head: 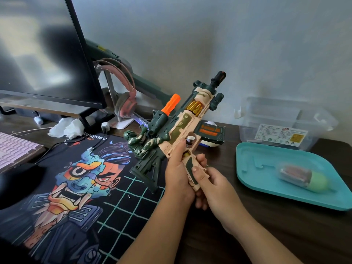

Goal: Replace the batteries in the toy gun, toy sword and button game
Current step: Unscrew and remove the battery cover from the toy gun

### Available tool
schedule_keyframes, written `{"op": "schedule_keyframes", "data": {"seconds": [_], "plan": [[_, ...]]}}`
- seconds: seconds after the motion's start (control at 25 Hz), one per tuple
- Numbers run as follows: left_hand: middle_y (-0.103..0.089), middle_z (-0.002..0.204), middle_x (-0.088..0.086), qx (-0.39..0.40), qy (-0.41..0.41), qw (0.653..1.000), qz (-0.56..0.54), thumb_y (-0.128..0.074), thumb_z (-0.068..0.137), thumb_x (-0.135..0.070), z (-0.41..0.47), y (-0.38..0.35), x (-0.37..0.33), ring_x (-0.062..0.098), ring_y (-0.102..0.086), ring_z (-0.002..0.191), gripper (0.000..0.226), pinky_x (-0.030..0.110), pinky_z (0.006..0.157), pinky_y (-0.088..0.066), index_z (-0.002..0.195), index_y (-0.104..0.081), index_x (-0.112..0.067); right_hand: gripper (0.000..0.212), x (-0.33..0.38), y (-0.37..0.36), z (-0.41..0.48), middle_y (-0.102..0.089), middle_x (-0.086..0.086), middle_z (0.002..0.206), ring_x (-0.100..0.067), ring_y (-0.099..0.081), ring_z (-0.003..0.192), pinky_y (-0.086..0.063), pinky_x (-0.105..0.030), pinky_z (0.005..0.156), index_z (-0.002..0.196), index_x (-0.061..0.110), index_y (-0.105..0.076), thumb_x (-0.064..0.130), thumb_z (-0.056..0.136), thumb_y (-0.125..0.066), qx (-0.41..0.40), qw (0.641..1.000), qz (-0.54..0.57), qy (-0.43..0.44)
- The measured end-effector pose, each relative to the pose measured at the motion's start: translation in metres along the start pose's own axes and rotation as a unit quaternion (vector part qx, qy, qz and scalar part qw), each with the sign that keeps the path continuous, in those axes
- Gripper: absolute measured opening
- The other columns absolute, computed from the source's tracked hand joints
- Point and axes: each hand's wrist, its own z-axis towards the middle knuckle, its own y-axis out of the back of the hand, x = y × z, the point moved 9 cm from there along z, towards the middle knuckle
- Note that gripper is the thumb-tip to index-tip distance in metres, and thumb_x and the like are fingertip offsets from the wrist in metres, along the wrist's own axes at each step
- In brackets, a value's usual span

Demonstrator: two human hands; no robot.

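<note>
Left hand (176, 174) and right hand (213, 184) curl around the grip of a toy gun (183, 121), barrel tilted up. A teal tray (251, 176) nearby holds a clear capsule (301, 177).

The left hand (178, 176) and the right hand (216, 187) are bare. Behind each hand the arm is bare too, all the way to the picture's edge. The nails are short and plain.

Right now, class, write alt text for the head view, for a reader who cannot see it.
Two hands hold a toy gun tilted above a dark desk, the left hand round its body, the right hand on its grip. A teal tray lies to the right.
</note>
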Motion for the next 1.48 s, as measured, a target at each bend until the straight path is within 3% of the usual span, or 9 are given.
{"op": "schedule_keyframes", "data": {"seconds": [0.32,0.44,0.6,0.76,0.88,1.0,1.12,1.36,1.48], "plan": [[-0.065,0.074,0.005,0.002,-0.066,0.997,-0.038,-0.065,0.092,-0.026,-0.002,0.002,-0.019,0.014,-0.058,0.046,0.018,0.023,0.045,-0.051,0.101,-0.065,-0.010,0.026,0.004,-0.003,-0.011,-0.069,0.002,0.071,-0.014,-0.065,0.061,-0.046,-0.025,0.054,0.119,0.025,-0.054,0.037,0.096,-0.049,0.106,0.994,0.015,-0.032],[-0.067,0.074,0.006,-0.001,-0.074,0.997,-0.035,-0.064,0.093,-0.024,-0.008,0.004,-0.024,0.014,-0.059,0.046,0.013,0.024,0.047,-0.053,0.097,-0.066,-0.012,0.024,0.008,0.011,-0.013,-0.073,0.005,0.086,-0.010,-0.069,0.074,-0.047,-0.025,0.062,0.119,0.032,-0.053,0.030,0.095,-0.055,0.175,0.975,-0.135,-0.026],[-0.068,0.073,0.004,-0.015,-0.086,0.996,-0.029,-0.063,0.094,-0.023,-0.012,0.006,-0.028,0.014,-0.060,0.048,0.010,0.025,0.051,-0.056,0.098,-0.065,-0.014,0.017,0.002,0.027,-0.018,-0.071,0.011,0.079,0.000,-0.062,0.067,-0.049,-0.021,0.062,0.108,0.032,-0.057,0.028,0.092,-0.060,0.223,0.933,-0.274,-0.070],[-0.069,0.069,0.004,-0.021,-0.082,0.996,-0.010,-0.063,0.095,-0.024,-0.012,0.007,-0.027,0.014,-0.062,0.048,0.010,0.026,0.051,-0.056,0.098,-0.066,-0.015,0.027,-0.002,0.028,-0.017,-0.065,0.012,0.090,-0.004,-0.063,0.082,-0.052,-0.020,0.072,0.113,0.036,-0.057,0.039,0.087,-0.064,0.199,0.887,-0.410,-0.075],[-0.069,0.075,0.006,-0.017,-0.086,0.996,0.016,-0.061,0.096,-0.024,-0.011,0.008,-0.027,0.015,-0.063,0.051,0.014,0.027,0.051,-0.055,0.104,-0.066,-0.013,0.017,0.040,0.036,-0.012,-0.061,0.015,0.096,-0.001,-0.056,0.085,-0.051,-0.023,0.077,0.103,0.037,-0.062,0.044,0.087,-0.062,0.031,0.871,-0.486,0.057],[-0.071,0.084,0.009,-0.009,-0.081,0.996,0.029,-0.062,0.096,-0.026,-0.009,0.007,-0.027,0.017,-0.067,0.062,0.027,0.029,0.055,-0.056,0.115,-0.067,-0.009,0.004,0.089,0.026,-0.026,-0.057,0.013,0.084,-0.003,-0.053,0.079,-0.045,-0.017,0.068,0.084,0.031,-0.066,0.035,0.084,-0.066,-0.094,0.868,-0.385,0.301],[-0.072,0.082,0.006,-0.006,-0.076,0.995,0.062,-0.062,0.096,-0.024,-0.007,0.007,-0.025,0.015,-0.069,0.066,0.019,0.022,0.051,-0.054,0.103,-0.071,-0.009,0.006,0.085,0.002,-0.025,-0.060,0.006,0.088,-0.004,-0.055,0.081,-0.042,-0.013,0.070,0.087,0.021,-0.073,0.021,0.081,-0.073,-0.065,0.850,-0.353,0.386],[-0.077,0.100,0.008,-0.047,-0.117,0.978,0.167,-0.068,0.090,-0.025,0.001,0.017,-0.035,0.022,-0.072,0.090,0.022,0.029,0.068,-0.053,0.106,-0.076,-0.011,0.012,0.073,-0.011,-0.010,-0.062,0.002,0.089,-0.010,-0.059,0.080,-0.040,-0.015,0.074,0.087,0.016,-0.072,0.018,0.080,-0.063,0.003,0.824,-0.385,0.416],[-0.076,0.099,0.007,-0.044,-0.118,0.973,0.191,-0.067,0.091,-0.026,-0.003,0.015,-0.038,0.021,-0.072,0.089,0.025,0.027,0.064,-0.054,0.109,-0.075,-0.010,0.007,0.079,-0.017,-0.008,-0.062,0.001,0.090,-0.012,-0.060,0.080,-0.045,-0.018,0.072,0.088,0.016,-0.070,0.016,0.083,-0.065,0.035,0.798,-0.427,0.423]]}}
